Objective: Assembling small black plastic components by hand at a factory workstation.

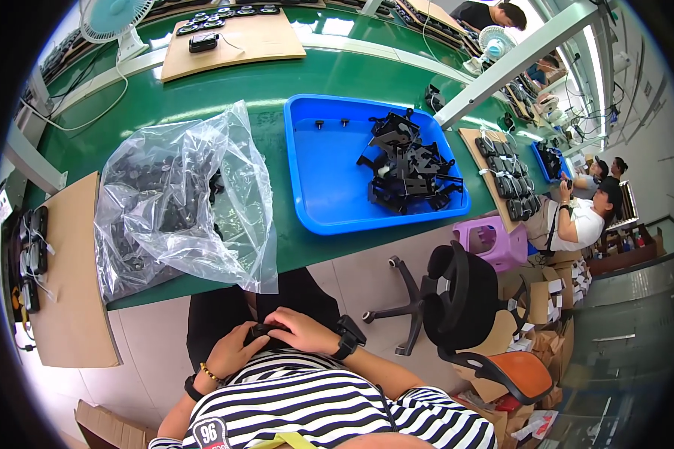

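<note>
Over my lap, my left hand point(230, 351) and my right hand point(305, 331) meet with their fingers closed round a small black part point(261, 330). Most of that part is covered by the fingers, so its exact kind does not show. In front of me on the green bench point(277, 78) lies a clear plastic bag point(165, 202) full of dark pieces. To its right, a blue tray point(323, 176) holds a heap of black plastic brackets point(412, 165), with two small black pieces point(331, 123) apart from them.
At left is a cardboard sheet point(75, 299) with black devices beside it. Another board point(277, 37) bears parts at the back, near a fan point(112, 19). On the right are a purple stool point(494, 243), a black swivel chair point(460, 299) and a seated co-worker point(584, 221).
</note>
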`<state>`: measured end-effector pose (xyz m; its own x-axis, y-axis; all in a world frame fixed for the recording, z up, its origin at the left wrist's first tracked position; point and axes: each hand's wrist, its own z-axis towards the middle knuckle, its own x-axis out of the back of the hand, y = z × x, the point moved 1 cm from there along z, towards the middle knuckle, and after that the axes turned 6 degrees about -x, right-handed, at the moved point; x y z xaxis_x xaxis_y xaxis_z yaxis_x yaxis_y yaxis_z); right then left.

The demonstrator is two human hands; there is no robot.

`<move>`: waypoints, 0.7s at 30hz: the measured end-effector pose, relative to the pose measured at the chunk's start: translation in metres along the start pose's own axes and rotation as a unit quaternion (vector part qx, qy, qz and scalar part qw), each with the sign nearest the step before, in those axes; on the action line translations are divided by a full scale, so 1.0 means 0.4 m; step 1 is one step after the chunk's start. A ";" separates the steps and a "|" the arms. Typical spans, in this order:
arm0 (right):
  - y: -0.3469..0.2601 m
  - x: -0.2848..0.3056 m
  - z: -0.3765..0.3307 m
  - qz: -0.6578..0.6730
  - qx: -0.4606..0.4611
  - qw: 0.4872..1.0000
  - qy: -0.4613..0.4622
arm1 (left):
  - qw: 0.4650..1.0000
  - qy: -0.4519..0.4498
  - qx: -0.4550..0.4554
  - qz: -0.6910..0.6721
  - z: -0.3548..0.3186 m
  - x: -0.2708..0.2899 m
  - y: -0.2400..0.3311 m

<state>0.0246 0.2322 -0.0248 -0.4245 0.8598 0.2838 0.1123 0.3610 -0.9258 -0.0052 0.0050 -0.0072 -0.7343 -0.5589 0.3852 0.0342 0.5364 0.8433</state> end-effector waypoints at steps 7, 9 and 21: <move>-0.004 0.002 -0.005 0.000 -0.016 1.000 0.003 | 1.000 -0.014 0.013 0.017 -0.006 0.000 0.024; 0.000 -0.002 -0.003 0.015 -0.018 1.000 0.002 | 1.000 -0.004 -0.005 0.012 -0.006 0.008 0.027; 0.022 -0.029 0.001 0.008 -0.025 0.999 0.027 | 1.000 -0.007 -0.004 0.008 0.003 -0.009 -0.010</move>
<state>0.0301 0.2252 -0.0364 -0.3741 0.8833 0.2825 0.1633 0.3627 -0.9175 -0.0037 0.0056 -0.0127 -0.7425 -0.5420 0.3937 0.0516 0.5397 0.8403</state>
